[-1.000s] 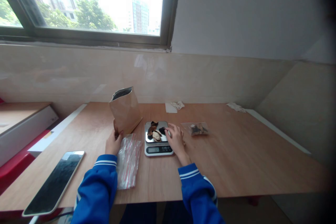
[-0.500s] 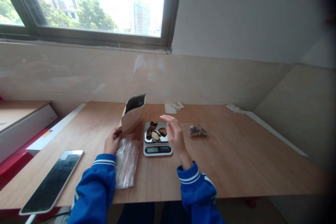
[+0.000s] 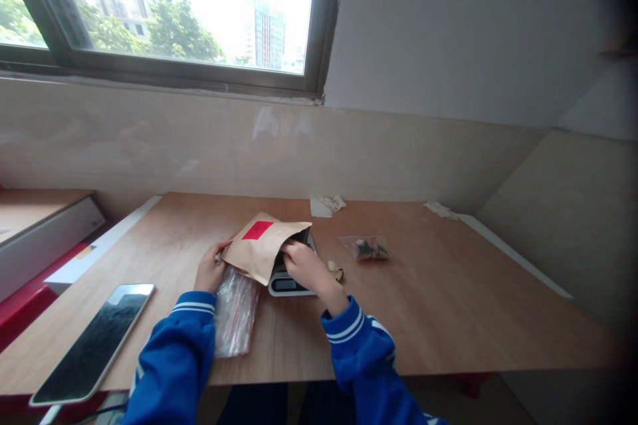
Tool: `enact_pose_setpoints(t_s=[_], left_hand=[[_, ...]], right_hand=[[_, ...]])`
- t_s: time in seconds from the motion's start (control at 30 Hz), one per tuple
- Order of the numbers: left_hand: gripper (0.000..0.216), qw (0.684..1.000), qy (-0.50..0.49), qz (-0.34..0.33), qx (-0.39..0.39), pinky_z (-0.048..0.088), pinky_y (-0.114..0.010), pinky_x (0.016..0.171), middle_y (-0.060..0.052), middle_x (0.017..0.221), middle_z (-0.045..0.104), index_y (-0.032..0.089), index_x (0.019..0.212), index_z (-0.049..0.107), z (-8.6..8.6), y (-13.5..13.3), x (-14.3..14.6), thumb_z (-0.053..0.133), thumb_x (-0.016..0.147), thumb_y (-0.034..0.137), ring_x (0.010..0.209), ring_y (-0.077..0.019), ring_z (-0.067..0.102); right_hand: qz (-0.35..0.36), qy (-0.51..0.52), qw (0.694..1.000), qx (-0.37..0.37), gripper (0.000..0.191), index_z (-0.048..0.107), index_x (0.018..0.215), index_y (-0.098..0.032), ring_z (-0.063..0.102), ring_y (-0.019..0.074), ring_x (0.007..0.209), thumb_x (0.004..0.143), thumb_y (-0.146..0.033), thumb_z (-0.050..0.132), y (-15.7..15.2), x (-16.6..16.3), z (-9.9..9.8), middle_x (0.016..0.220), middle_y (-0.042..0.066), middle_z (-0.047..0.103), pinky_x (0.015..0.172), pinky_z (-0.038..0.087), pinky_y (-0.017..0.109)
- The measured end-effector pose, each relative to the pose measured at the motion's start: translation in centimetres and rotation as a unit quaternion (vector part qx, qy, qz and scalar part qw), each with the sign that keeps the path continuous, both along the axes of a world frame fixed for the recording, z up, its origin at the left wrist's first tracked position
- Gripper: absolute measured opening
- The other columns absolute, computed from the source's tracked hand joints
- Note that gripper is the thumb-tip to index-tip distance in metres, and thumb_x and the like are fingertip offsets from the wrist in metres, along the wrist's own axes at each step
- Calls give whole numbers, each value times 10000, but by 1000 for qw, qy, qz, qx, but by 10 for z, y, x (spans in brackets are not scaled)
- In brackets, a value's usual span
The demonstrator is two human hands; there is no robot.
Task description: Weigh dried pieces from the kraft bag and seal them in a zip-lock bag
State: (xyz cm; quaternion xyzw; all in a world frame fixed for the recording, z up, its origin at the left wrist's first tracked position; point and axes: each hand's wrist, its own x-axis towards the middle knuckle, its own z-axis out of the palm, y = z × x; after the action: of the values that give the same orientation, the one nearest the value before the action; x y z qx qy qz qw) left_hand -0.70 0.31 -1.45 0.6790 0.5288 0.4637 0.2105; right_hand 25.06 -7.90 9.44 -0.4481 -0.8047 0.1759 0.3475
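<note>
A brown kraft paper bag [image 3: 262, 249] with a red label lies tilted on its side, its mouth facing right over the scale. My left hand [image 3: 211, 269] is closed on the bag's lower left end. At the mouth is my right hand [image 3: 305, 265], its fingers reaching inside and hidden. Beneath the bag, the kitchen scale [image 3: 286, 285] shows only its front and a bit of its right edge; its plate is mostly covered. A pale dried slice [image 3: 335, 271] rests on the table just right of the scale, beside my right wrist.
Clear zip bags [image 3: 235, 319] lie in a stack below the bag. A phone [image 3: 94, 342] with a cable is at the left. Farther right sits a small filled clear bag [image 3: 369, 249]. White paper [image 3: 320, 208] and crumpled scraps [image 3: 441, 210] lie along the back.
The paper bag has swung from upright to tipped over the scale, covering the dried slices there. My right hand has moved left from above the scale's side into the bag's mouth.
</note>
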Motion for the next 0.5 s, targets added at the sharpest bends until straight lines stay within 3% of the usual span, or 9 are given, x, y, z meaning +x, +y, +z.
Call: enact_pose_setpoints(t_s=[0.23, 0.4, 0.5], left_hand=[[369, 1000, 0, -10, -2, 467, -362, 892, -90, 1147, 637, 182, 1102, 591, 0, -1, 0, 492, 768, 303, 1082, -235, 576], [364, 1000, -1, -7, -6, 470, -371, 896, -95, 1146, 634, 178, 1095, 591, -2, 0, 0, 493, 768, 303, 1084, -237, 574], [357, 1000, 2, -4, -4, 466, -376, 903, -93, 1130, 641, 178, 1077, 596, 1, -2, 1, 504, 761, 317, 1064, -235, 582]], right_hand=[[-11, 13, 1000, 20, 436, 613, 1181, -220, 591, 226, 1121, 779, -93, 501, 22, -13, -24, 1162, 62, 658, 1038, 426, 373], [4, 48, 997, 54, 287, 689, 1051, -265, 611, 222, 1094, 807, -238, 542, 26, -22, -21, 1022, 43, 710, 972, 492, 310], [-42, 110, 991, 69, 270, 703, 1014, -281, 600, 222, 1111, 775, -347, 596, 26, -24, -18, 1015, 27, 711, 938, 522, 296]])
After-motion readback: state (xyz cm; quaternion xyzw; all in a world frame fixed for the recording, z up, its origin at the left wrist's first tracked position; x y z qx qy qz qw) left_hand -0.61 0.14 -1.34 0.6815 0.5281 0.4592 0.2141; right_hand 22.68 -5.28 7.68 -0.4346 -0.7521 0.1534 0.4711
